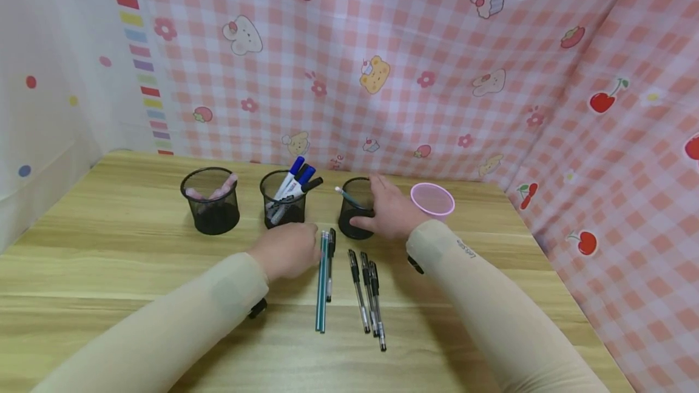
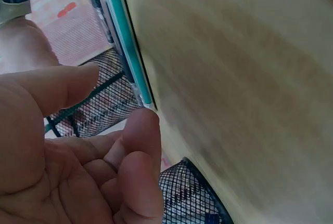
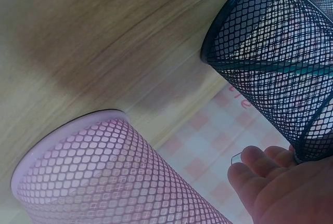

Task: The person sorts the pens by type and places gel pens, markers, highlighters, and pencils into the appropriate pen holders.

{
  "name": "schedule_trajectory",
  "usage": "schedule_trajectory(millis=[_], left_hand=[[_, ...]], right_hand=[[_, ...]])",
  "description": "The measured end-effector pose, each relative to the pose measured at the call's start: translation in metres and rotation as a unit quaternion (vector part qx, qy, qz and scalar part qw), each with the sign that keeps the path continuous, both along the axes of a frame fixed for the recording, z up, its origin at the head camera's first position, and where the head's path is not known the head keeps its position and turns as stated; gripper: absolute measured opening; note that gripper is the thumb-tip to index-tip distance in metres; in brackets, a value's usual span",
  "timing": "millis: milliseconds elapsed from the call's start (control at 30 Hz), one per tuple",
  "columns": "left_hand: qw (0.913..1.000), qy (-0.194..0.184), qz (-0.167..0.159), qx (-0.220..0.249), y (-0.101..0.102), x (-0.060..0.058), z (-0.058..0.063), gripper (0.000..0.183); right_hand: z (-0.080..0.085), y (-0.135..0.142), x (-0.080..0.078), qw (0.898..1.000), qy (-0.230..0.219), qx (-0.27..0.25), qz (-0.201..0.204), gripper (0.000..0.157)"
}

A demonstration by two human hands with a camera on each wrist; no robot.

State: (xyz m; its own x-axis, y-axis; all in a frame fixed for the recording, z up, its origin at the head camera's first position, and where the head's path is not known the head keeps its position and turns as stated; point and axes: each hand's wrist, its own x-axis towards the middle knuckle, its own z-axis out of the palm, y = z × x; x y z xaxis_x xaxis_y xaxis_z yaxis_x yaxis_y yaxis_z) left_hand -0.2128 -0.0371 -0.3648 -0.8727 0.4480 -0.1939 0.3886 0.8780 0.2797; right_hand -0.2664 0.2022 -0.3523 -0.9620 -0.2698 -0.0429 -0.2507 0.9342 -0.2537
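Note:
My left hand (image 1: 286, 250) is beside two teal pencils (image 1: 321, 302) lying on the table. In the left wrist view its thumb and fingers are loosely bent with a gap between them; the pencils (image 2: 122, 26) pass just beyond the fingertips. A black gel pen (image 1: 330, 284) lies along the pencils' right side. My right hand (image 1: 395, 211) is at the right side of a black mesh pen cup (image 1: 355, 229), fingers extended by its rim in the right wrist view. One teal pencil (image 1: 352, 198) leans inside this cup.
Several black gel pens (image 1: 360, 296) lie right of the pencils. A mesh cup (image 1: 286, 214) with blue and black markers and another (image 1: 215, 217) with pink fuzzy sticks stand to the left. A pink mesh cup (image 3: 119, 172) stands right of the right hand. A checked curtain (image 1: 338, 47) hangs behind.

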Motion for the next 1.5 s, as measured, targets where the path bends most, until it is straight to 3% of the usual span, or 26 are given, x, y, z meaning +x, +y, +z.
schedule_trajectory(millis=[233, 400, 600, 1233, 1500], left_hand=[[0.9980, -0.061, 0.000, -0.018, 0.010, -0.013, -0.001, 0.068], [0.9966, -0.081, -0.002, -0.015, 0.012, -0.019, -0.002, 0.072], [0.9969, -0.076, -0.015, -0.015, 0.014, -0.020, -0.004, 0.071], [0.9965, -0.082, 0.012, -0.006, 0.013, -0.016, -0.003, 0.057], [0.9969, -0.064, -0.005, -0.044, 0.014, -0.015, 0.001, 0.044]], right_hand=[[0.001, 0.000, 0.000, 1.000, -0.006, 0.004, -0.003, 0.116], [0.001, 0.000, 0.000, 1.000, -0.009, 0.001, -0.003, 0.116], [0.001, 0.000, 0.000, 1.000, -0.008, -0.001, -0.004, 0.116], [0.002, -0.001, 0.002, 1.000, -0.005, -0.007, 0.000, 0.115], [0.002, -0.001, 0.002, 1.000, -0.006, -0.007, -0.003, 0.116]])
